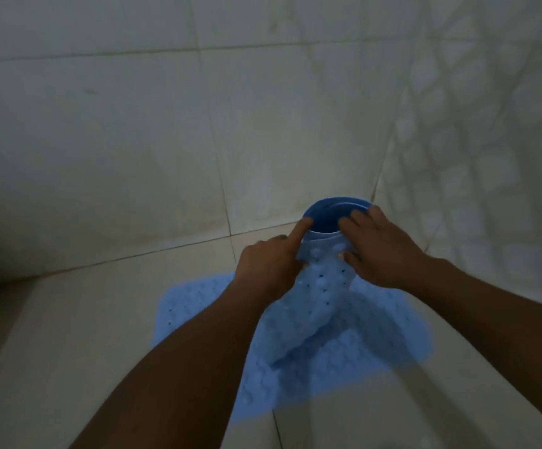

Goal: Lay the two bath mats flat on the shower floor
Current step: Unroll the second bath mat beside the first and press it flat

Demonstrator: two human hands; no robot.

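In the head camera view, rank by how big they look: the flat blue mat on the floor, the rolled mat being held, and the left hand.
1. Flat mat on the floor, largest.
2. Rolled mat, though it is nearer the camera.
3. Left hand, smallest.

walls: large pale glazed tiles [107, 102], meeting in a corner | floor: pale tiled shower floor [78, 325] | light: dim, possibly bluish

The rolled mat [319, 296] between both hands is pale blue with small dark holes; the flat mat [191, 306] below looks blue too, dimly lit, on cream tiles [101, 319].
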